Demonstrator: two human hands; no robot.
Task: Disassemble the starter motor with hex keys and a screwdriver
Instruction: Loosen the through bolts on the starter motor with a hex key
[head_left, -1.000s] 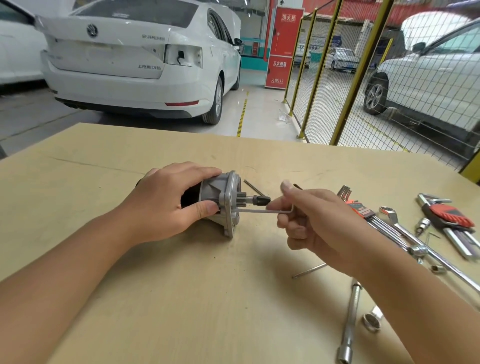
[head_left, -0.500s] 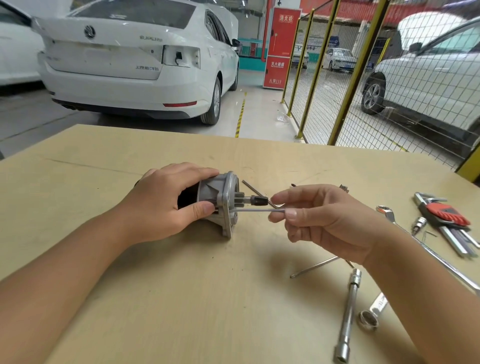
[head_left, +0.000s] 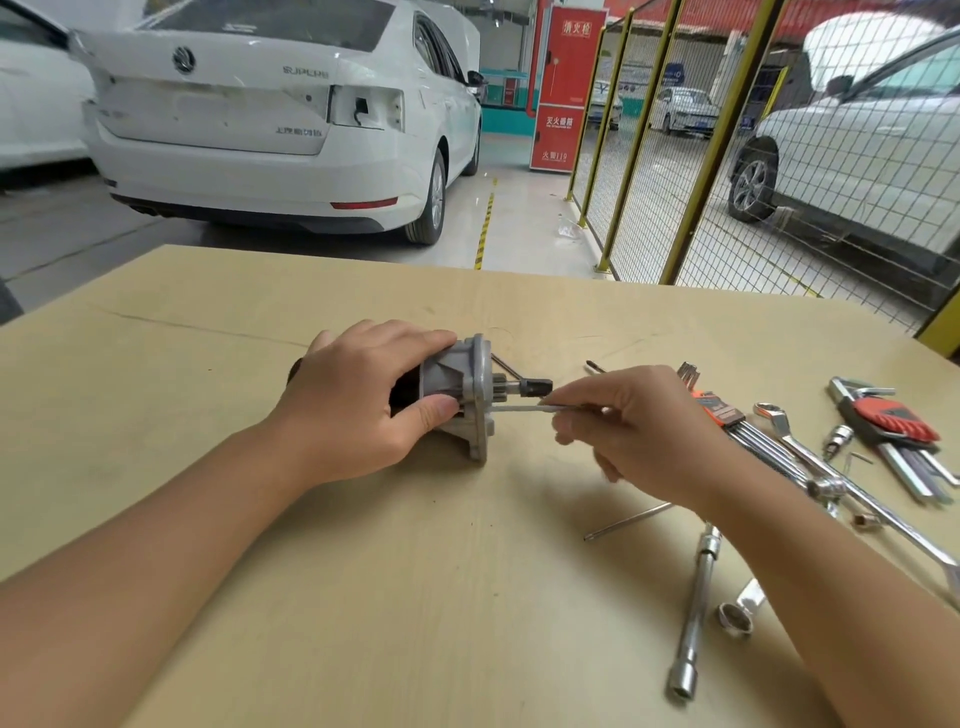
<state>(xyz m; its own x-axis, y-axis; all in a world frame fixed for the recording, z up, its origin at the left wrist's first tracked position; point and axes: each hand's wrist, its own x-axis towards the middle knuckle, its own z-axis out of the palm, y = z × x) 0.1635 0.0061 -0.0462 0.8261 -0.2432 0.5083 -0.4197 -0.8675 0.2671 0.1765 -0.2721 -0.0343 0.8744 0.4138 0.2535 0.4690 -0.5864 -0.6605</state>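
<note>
A person works on a starter motor (head_left: 457, 395) lying on its side near the middle of a pale wooden desk (head_left: 363, 597) in a vehicle workshop. The left hand (head_left: 358, 400) wraps over the motor's dark body, thumb pressed against the grey housing, holding it down with the flange and toothed shaft pointing toward the desk's right edge. The right hand (head_left: 639, 426), its fingers closed and slightly blurred, grips a hex key (head_left: 519, 409) whose straight shank runs level into the flange just below the shaft. A thin rod (head_left: 626, 521) lies on the desk just under the right wrist. Toward the right edge sit a folding set of hex keys with an orange holder (head_left: 719, 410), a second set with a red holder (head_left: 893, 423), a chrome ring spanner (head_left: 774, 421), a small socket bit (head_left: 837, 439) and a long tubular socket wrench (head_left: 693, 618), with a short chrome ring piece (head_left: 737, 616) just beside it. Beyond the desk's far edge stand a white saloon car (head_left: 270, 119), a red fire cabinet (head_left: 566, 88) and a yellow-framed mesh fence (head_left: 691, 156).
</note>
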